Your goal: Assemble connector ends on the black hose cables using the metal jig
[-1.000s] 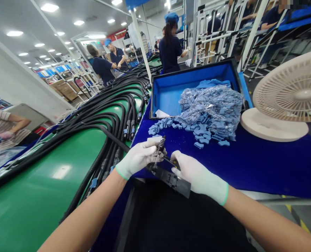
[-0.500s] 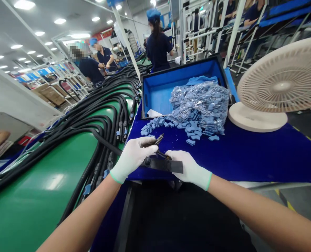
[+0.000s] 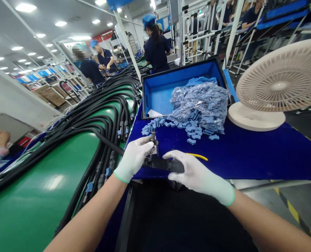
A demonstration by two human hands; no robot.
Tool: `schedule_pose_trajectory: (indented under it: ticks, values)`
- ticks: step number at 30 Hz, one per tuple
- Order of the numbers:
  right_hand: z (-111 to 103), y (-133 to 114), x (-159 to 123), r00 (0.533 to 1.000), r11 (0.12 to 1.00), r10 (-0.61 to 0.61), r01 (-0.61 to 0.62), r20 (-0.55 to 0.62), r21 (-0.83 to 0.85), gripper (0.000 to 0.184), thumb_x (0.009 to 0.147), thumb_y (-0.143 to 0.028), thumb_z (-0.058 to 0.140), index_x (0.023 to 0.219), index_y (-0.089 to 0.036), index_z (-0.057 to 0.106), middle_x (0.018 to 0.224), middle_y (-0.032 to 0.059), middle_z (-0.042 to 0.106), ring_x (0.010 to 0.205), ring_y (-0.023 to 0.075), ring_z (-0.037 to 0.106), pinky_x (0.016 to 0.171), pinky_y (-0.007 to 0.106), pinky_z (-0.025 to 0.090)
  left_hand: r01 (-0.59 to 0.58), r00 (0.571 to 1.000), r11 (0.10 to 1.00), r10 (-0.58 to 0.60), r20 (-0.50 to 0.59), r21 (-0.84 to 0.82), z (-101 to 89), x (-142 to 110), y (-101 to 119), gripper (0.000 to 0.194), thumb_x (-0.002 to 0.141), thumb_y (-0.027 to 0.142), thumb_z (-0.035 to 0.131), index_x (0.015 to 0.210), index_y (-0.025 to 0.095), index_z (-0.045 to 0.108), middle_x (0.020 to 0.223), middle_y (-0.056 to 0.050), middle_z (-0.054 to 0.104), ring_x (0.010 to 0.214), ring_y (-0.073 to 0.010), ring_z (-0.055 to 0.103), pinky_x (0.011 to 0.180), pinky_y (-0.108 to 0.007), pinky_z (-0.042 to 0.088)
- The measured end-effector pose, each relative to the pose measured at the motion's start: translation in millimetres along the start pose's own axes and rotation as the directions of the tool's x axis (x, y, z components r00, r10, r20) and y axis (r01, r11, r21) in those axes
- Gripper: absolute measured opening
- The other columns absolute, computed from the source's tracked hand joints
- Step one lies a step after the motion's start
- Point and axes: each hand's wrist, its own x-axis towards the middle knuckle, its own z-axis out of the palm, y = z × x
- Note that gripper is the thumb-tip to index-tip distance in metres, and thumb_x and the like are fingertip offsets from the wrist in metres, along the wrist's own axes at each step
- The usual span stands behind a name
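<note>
Two hands, both in white gloves, work in front of the blue bin [image 3: 155, 97]. The left hand [image 3: 135, 154] pinches one black ridged plug [image 3: 152, 137] between thumb and fingers. The right hand [image 3: 194, 171] curves around the near end of one black bar [image 3: 164, 163], fingers above and thumb below; whether it presses the bar cannot be told. Plug and bar both stand over the bench [image 3: 250, 154], on the near side of the bin. Also in front of the bin, just beyond the right hand, lies one curved yellow piece [image 3: 199, 156].

One clear bag [image 3: 210, 101] spills over the bin's front edge, with blue clips [image 3: 193, 134] too many to count. Right of the bin stands one fan [image 3: 279, 86]. Left of it, black hoses [image 3: 110, 142], also too many to count, cover much of one green surface [image 3: 26, 206]. Beyond the bin, one person [image 3: 157, 52] in a blue cap stands.
</note>
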Motion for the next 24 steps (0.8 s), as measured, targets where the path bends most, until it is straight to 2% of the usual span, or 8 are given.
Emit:
schedule_pose_trajectory:
  ticks: [3,6,15,17,19,21,22,24]
  values:
    - [4.6,-1.4,8.8,0.985,0.969,0.163,-0.149,-0.056,0.199,0.045,0.086,-0.031,0.069,0.128,-0.019,0.060,0.124,0.0047,0.063,0.111,0.0129,0.062,0.101,0.029,0.052,-0.137,0.990,0.952,0.120,0.075,0.275,0.9,-15.0,9.1,0.042,0.090,0.033,0.072,0.129,0.018,0.074,0.123,-0.009,0.074,0.113,-0.0264,0.068,0.105,-0.040,0.051]
    - [4.2,-2.4,17.7,0.979,0.949,0.189,-0.162,-0.075,0.269,0.057,0.081,-0.031,0.074,0.133,-0.019,0.054,0.122,0.0044,0.064,0.107,0.0120,0.063,0.094,0.025,0.052,-0.361,0.922,0.800,0.230,0.312,0.478,2.3,-27.7,9.5,0.033,0.096,0.030,0.065,0.127,0.026,0.077,0.124,-0.006,0.072,0.118,-0.0258,0.064,0.109,-0.039,0.047]
    - [12.2,0.7,29.8,0.985,0.874,0.123,-0.165,0.121,0.458,0.079,0.068,-0.016,0.077,0.142,-0.018,0.050,0.123,0.0068,0.063,0.102,0.0131,0.063,0.085,0.022,0.054,-0.581,0.813,0.576,0.377,0.444,0.575,0.8,-28.3,-20.4,0.032,0.102,0.026,0.054,0.124,0.025,0.077,0.111,-0.011,0.067,0.103,-0.0244,0.062,0.091,-0.039,0.050]
    - [11.3,2.4,30.1,0.986,0.861,0.114,-0.157,0.118,0.483,0.080,0.066,-0.015,0.078,0.142,-0.017,0.051,0.124,0.0078,0.063,0.104,0.0141,0.063,0.086,0.023,0.054,-0.522,0.845,0.684,0.329,0.423,0.510,-0.2,-20.0,-22.6,0.034,0.097,0.028,0.063,0.128,0.026,0.074,0.112,-0.009,0.066,0.104,-0.0236,0.062,0.094,-0.038,0.050]
    - [9.9,3.8,30.2,0.989,0.864,0.123,-0.145,0.078,0.482,0.076,0.066,-0.013,0.076,0.139,-0.016,0.054,0.123,0.0075,0.064,0.105,0.0138,0.063,0.087,0.022,0.054,-0.349,0.919,0.843,0.222,0.327,0.409,0.4,-10.4,-23.0,0.068,0.084,0.025,0.077,0.149,0.027,0.058,0.117,-0.007,0.064,0.105,-0.0222,0.062,0.096,-0.036,0.050]
    - [9.8,4.9,30.5,0.985,0.858,0.165,-0.169,0.051,0.485,0.073,0.065,-0.010,0.075,0.136,-0.015,0.056,0.119,0.0068,0.066,0.102,0.0135,0.064,0.086,0.023,0.054,-0.199,0.966,0.912,0.121,0.228,0.359,3.2,-6.0,-22.7,0.105,0.071,0.021,0.085,0.164,0.026,0.035,0.119,-0.005,0.062,0.100,-0.0206,0.063,0.092,-0.034,0.051]
    - [10.9,5.3,30.4,0.980,0.850,0.193,-0.186,0.037,0.492,0.072,0.064,-0.010,0.075,0.133,-0.015,0.057,0.117,0.0067,0.066,0.100,0.0135,0.064,0.084,0.022,0.055,-0.176,0.979,0.908,0.118,0.169,0.381,5.5,-7.9,-22.7,0.110,0.069,0.021,0.086,0.165,0.025,0.032,0.116,-0.005,0.062,0.097,-0.0203,0.063,0.090,-0.033,0.051]
    - [16.3,4.5,28.4,0.972,0.819,0.236,-0.195,-0.008,0.540,0.064,0.064,-0.012,0.078,0.125,-0.013,0.060,0.117,0.0079,0.067,0.100,0.0141,0.065,0.083,0.023,0.055,-0.185,0.981,0.843,0.188,0.045,0.505,11.0,-21.1,-25.0,0.086,0.073,0.030,0.086,0.152,0.024,0.053,0.108,-0.004,0.065,0.094,-0.0216,0.062,0.091,-0.035,0.050]
